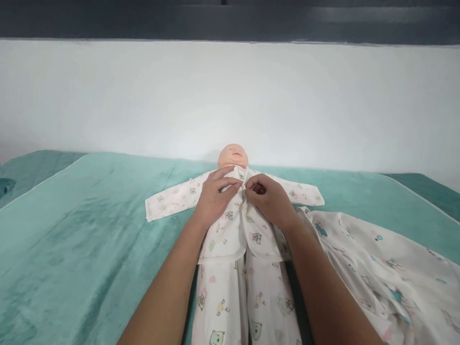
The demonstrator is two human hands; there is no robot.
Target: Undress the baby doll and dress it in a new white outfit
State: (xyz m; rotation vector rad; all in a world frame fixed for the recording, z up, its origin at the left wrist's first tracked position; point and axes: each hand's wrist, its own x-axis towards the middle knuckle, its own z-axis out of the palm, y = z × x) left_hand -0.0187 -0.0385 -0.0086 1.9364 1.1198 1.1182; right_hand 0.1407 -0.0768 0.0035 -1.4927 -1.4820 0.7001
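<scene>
A baby doll (233,155) lies on its back, its head toward the wall, dressed in a white printed baby jacket (224,235) and matching baby pants (219,306). Both sleeves stretch out sideways. My left hand (220,191) rests on the upper chest, thumb and index finger pinching the jacket's front edge. Close beside it, my right hand (268,194) has its fingers curled and pinches the opposite front edge near the neck. Below the hands the jacket's front edges meet loosely and part toward the hem. Any fastener between my fingertips is hidden.
A teal plush cover (89,239) spreads under the doll. To the right lies a rumpled white printed cloth (381,263), partly behind my right forearm. A white wall (230,96) stands behind, with a dark band (230,21) above it.
</scene>
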